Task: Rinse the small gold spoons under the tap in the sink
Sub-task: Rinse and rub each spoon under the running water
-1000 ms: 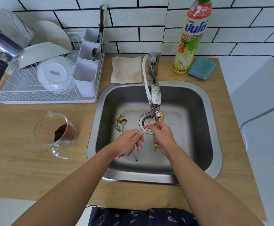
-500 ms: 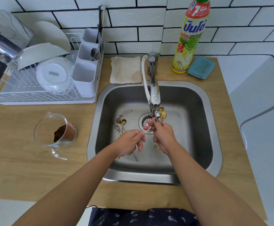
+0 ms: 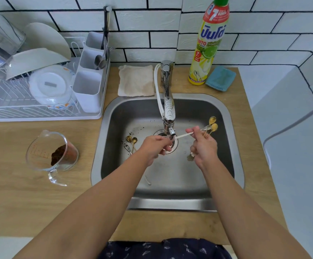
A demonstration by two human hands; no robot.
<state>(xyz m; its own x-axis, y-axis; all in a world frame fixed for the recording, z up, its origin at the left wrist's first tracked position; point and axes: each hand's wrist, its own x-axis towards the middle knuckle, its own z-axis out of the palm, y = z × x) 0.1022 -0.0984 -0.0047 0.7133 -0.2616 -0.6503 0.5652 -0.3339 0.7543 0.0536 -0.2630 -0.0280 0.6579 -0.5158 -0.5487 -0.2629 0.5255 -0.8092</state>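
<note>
A person's right hand (image 3: 204,146) grips a small bundle of slim gold-coloured metal spoons (image 3: 212,124) over the right half of a stainless-steel sink (image 3: 232,146), the handles pinched between thumb and curled fingers, two round bowls fanning up and to the right above the knuckles and ornate handle ends poking out below the palm. The left hand (image 3: 154,146) is closed in a pinch on one end of a thin pale stick-like utensil (image 3: 182,135) just under the spout of the chrome tap (image 3: 168,111); the far end of that piece reaches the right thumb, and whether the right hand also grasps it cannot be told. Both hands hang above the round drain (image 3: 167,144).

On the sink floor left of the drain lie more small spoons (image 3: 131,143), gold ones and a silver one, among dark specks of residue. A white hose (image 3: 157,90) loops beside the tap.

On the wooden counter (image 3: 21,202) to the left stands a clear glass measuring jug (image 3: 52,156) holding dark brown grounds. Behind it sits a white dish rack (image 3: 45,101) with pale plates, a lid and a cutlery holder. Against the white tiled wall rest a folded beige cloth (image 3: 136,80), a tall yellow bottle of dish soap (image 3: 207,43) with a green cap and a blue sponge (image 3: 220,78).
</note>
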